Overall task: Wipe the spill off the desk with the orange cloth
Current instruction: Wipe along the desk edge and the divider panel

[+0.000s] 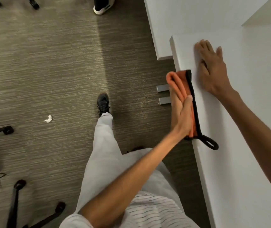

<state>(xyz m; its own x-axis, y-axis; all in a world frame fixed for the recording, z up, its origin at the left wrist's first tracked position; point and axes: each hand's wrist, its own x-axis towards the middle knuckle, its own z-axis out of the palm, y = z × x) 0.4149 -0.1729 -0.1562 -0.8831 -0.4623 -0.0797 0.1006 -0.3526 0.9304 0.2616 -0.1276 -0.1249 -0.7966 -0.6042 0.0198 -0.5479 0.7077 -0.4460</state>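
Both forearms are bare to past the elbow. The left hand [183,112] and the right hand [212,69] wear no gloves, rings or watch. A short white sleeve [75,221] shows at the left upper arm. The shirt [149,209] is white with thin dark stripes, loose over the waist. The trousers [105,145] are pale grey and plain, reaching to the ankle. One shoe [103,102] is a dark grey lace-up trainer with dark laces

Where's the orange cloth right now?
In the head view, the folded orange cloth with black trim sits right of centre, pressed by the left hand against the white desk's front edge, just below the right hand lying flat on the desktop.
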